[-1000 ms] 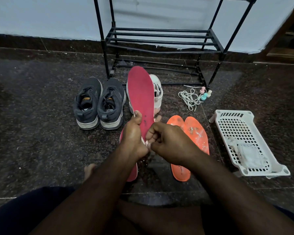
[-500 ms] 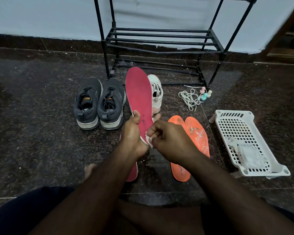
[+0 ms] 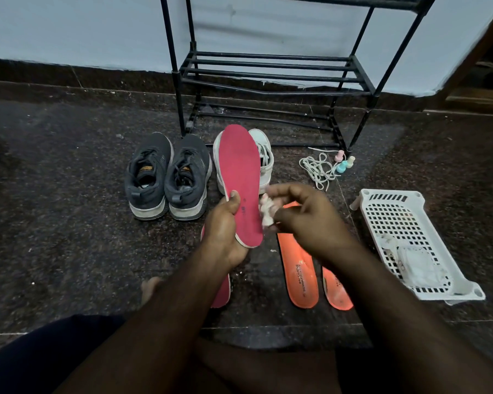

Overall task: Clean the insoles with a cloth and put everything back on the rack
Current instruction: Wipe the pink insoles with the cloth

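I hold up a pink insole.
My left hand [image 3: 225,226] grips the pink insole [image 3: 241,177] by its near end; my right hand [image 3: 305,217] pinches a small cloth [image 3: 266,213] just right of it.

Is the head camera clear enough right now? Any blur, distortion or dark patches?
Head view: dim, lower foreground nearly black; right hand and its crumpled white cloth motion-blurred; red foam insole in left hand sharp; wide-angle bends the black metal rack.
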A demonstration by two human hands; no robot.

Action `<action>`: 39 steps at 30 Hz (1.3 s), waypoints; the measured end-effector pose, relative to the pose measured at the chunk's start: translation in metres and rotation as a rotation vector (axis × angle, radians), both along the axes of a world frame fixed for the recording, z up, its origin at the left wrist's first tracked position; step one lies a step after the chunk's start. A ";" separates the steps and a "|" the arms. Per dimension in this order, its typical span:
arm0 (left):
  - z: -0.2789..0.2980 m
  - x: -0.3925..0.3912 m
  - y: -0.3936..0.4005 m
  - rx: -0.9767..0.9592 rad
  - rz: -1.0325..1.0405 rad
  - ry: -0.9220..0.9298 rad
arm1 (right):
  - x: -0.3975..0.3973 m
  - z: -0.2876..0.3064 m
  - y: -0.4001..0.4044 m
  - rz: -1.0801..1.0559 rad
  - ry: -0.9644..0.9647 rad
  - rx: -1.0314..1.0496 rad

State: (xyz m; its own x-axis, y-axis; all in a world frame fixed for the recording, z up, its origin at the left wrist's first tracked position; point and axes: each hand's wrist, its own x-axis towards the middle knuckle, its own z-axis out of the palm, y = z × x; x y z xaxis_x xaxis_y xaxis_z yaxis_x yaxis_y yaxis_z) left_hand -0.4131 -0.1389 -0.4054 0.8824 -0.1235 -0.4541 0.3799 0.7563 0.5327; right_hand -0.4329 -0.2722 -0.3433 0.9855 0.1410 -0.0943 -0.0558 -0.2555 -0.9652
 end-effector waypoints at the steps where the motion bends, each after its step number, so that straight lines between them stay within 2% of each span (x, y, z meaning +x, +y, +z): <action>1: -0.002 0.001 0.001 -0.010 0.026 -0.015 | 0.002 0.005 -0.005 -0.042 0.022 0.072; 5: -0.003 0.000 0.002 -0.064 -0.013 -0.085 | 0.008 0.011 -0.020 -0.152 0.001 0.108; 10: -0.005 0.001 0.004 -0.095 -0.036 -0.023 | 0.005 0.015 -0.019 -0.067 -0.082 0.126; 16: -0.003 -0.004 -0.002 0.064 -0.055 -0.121 | 0.007 -0.007 -0.010 -0.044 -0.280 -0.288; 19: -0.005 -0.004 -0.006 0.118 -0.061 -0.136 | 0.001 -0.018 0.003 0.073 -0.516 -0.541; 21: -0.006 -0.007 -0.010 0.145 -0.090 -0.150 | 0.004 -0.026 0.003 0.098 -0.597 -0.686; 25: -0.003 -0.013 -0.015 0.188 -0.159 -0.160 | 0.021 -0.028 -0.010 -0.092 -0.535 -0.723; 31: -0.007 -0.012 -0.014 0.190 -0.132 -0.140 | 0.005 -0.025 -0.008 0.076 -0.384 -0.690; 36: -0.003 -0.016 -0.014 0.208 -0.198 -0.132 | 0.016 -0.023 -0.015 -0.063 -0.465 -0.688; 39: 0.000 -0.015 -0.011 0.115 -0.207 -0.106 | 0.022 -0.017 -0.022 -0.150 -0.388 -0.572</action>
